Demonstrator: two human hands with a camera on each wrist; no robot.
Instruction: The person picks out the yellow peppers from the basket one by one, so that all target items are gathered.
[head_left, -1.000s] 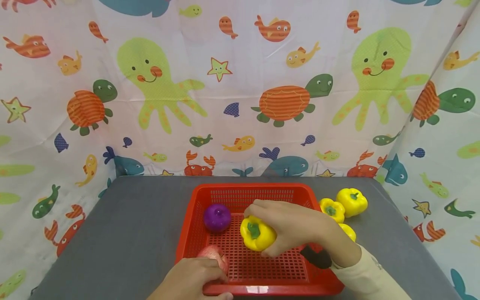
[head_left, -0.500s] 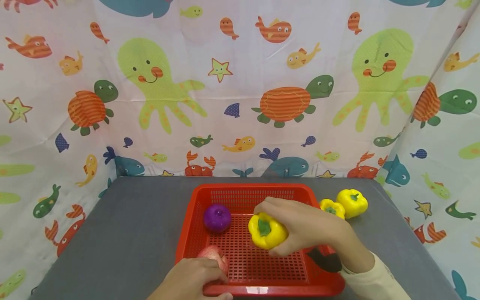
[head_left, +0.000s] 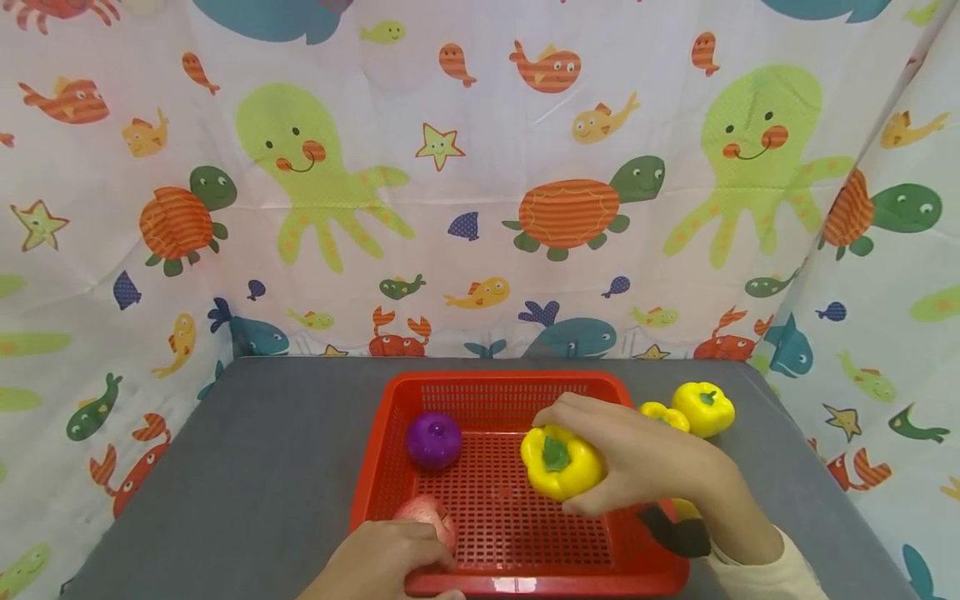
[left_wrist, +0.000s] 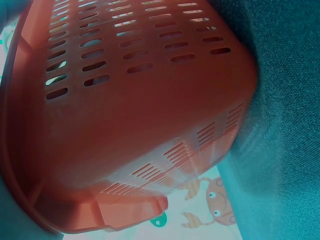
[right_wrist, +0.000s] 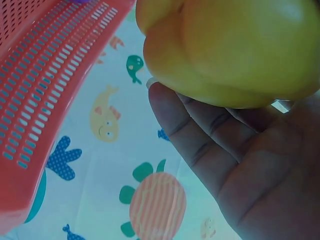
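My right hand (head_left: 618, 450) holds a yellow bell pepper (head_left: 562, 463) over the right part of a red plastic basket (head_left: 517, 583), thumb below and fingers over its top. Its green stem faces left. In the right wrist view the same pepper (right_wrist: 235, 50) sits against the fingers (right_wrist: 200, 135). My left hand (head_left: 386, 554) grips the basket's front rim near the left corner, fingers bent over it. Inside the basket, a pinkish-red apple (head_left: 426, 512) lies right by those fingers, partly covered. A round purple onion (head_left: 435, 440) lies farther back on the left.
Right of the basket, yellow peppers (head_left: 703, 408) lie on the dark grey table (head_left: 285, 467), some partly hidden by my right arm. A patterned curtain (head_left: 465, 250) stands behind and at both sides. The left wrist view shows the basket's slotted outer wall (left_wrist: 150, 100).
My right hand has moved right with the yellow bell pepper, from mid-basket toward its right side. The left hand stays on the rim; the apple and onion lie where they were.
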